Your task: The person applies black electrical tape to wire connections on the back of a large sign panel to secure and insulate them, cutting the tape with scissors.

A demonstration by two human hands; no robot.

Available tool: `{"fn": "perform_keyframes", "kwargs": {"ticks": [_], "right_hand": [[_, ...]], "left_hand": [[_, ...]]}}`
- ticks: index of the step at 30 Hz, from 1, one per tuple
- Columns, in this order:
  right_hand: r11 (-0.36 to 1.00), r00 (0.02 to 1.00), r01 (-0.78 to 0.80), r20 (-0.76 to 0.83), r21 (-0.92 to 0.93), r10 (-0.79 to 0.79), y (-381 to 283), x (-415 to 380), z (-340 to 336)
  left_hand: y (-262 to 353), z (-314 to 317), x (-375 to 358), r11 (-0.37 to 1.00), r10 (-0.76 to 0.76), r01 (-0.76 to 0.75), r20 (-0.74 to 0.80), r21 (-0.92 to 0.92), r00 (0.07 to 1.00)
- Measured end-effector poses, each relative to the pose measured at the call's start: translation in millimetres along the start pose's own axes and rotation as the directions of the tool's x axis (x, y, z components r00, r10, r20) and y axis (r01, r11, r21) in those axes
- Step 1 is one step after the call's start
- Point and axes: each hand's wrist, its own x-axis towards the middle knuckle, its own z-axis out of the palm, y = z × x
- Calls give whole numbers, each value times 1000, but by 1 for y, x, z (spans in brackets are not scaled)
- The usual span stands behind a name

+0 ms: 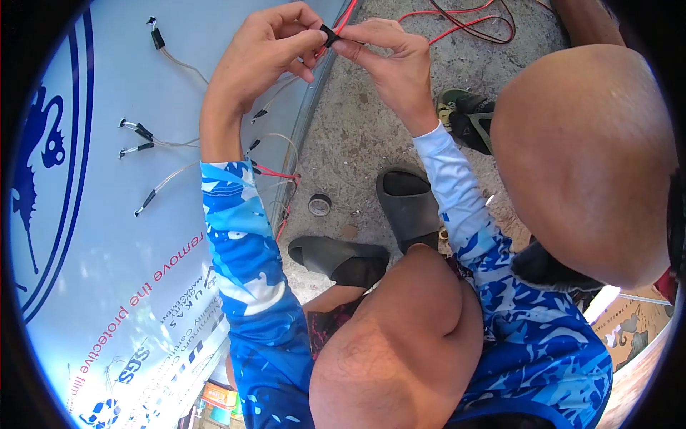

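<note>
Head view: at top centre of the frame, the left hand and right hand are pinching a black connector between closed fingers, steadying its red wire above the panel edge for close work.

small black connector, pinched at the top of view, red wire apparently running from it
</note>
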Motion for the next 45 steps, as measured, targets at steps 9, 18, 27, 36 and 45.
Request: {"fn": "perform_keyframes", "kwargs": {"ticks": [9, 18, 27, 36, 45], "right_hand": [[995, 998, 64, -20, -74, -65, -3, -1, -1], [990, 999, -27, 26, 136, 24, 1, 0, -5], [995, 997, -39, 71, 87, 33, 0, 0, -8], [988, 988, -136, 81, 73, 130, -12, -3, -10], [988, 991, -103, 93, 111, 93, -7, -2, -7]], "left_hand": [[2, -2, -1, 999, -28, 27, 28, 33, 999], [6, -4, 7, 991, -31, 27, 34, 131, 999], [6, -4, 11, 975, -20, 11, 38, 221, 999], [9, 5, -4, 974, 80, -72, -27, 214, 996], [12, 23, -29, 799, 295, -156, -153, 581, 943]]}}
